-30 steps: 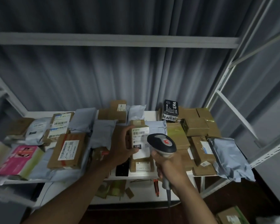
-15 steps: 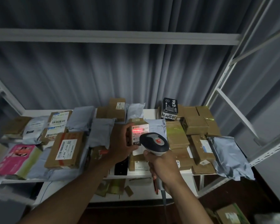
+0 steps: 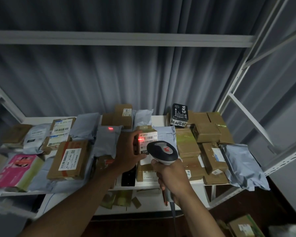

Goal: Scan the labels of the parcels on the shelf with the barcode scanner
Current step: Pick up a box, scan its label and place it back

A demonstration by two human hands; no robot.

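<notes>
Dozens of parcels crowd the white shelf [image 3: 159, 119], brown cartons and grey mailer bags lying flat and overlapping. Near the middle, the left hand [image 3: 126, 153] holds a small labelled parcel [image 3: 146, 139] tilted up off the pile, its fingers curled round the left edge. The right hand [image 3: 172, 177] grips the handle of the barcode scanner [image 3: 161, 152], fingers clenched round it, with the scanner head just in front of the label and covering its lower right part. A red line falls across the left end of the barcode, and a second red patch shows on a grey bag [image 3: 106, 141] behind the left hand. To the left lie a carton with a white label [image 3: 70, 159] and a pink package [image 3: 15, 170], which is blurred. To the right, a black box with white lettering [image 3: 179, 115] stands at the back beside stacked cartons, and a grey bag [image 3: 243, 166] hangs over the shelf's right edge. Most label print is too small to read. Items on the lower shelf are largely hidden by the arms.
</notes>
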